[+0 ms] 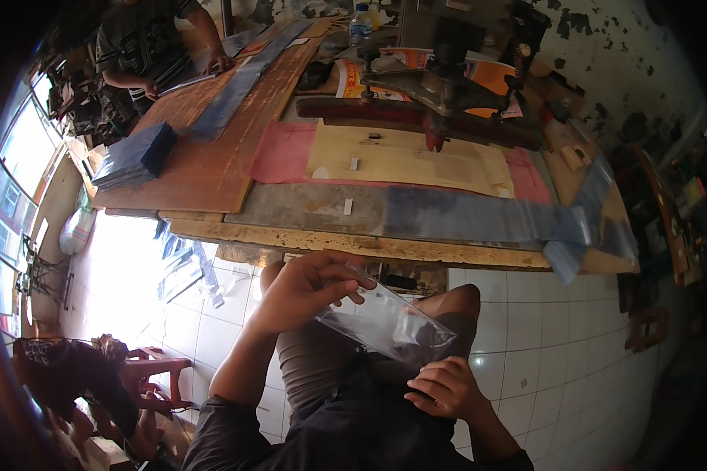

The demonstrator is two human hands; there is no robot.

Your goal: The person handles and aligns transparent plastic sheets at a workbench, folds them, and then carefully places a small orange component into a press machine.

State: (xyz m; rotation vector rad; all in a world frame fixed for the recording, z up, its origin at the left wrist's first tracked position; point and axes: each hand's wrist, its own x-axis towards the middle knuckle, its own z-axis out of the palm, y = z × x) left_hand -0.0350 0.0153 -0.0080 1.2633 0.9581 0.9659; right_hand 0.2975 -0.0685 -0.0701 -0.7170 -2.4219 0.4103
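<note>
Above my lap, a clear, shiny plastic sheet [389, 322] slants from upper left to lower right. My left hand [310, 289] holds its upper left end, the fingers curled over the edge. At the sheet's lower right corner is my right hand [445, 386], its fingers bent and closed on the plastic there; the exact grip is partly hidden. On the workbench ahead, bluish clear plastic strips [471, 216] lie along the near right edge, some hanging over it. A press with a long dark red bar [416, 114] stands over a yellow pad [408, 157].
At left, a brown board [212, 169] bears a stack of bluish plastic pieces [137, 155]. A co-worker [153, 55] handles a strip at its far side. Plastic scraps [184, 267] lie on the tiled floor. A red stool [161, 377] and another person [78, 385] are at lower left.
</note>
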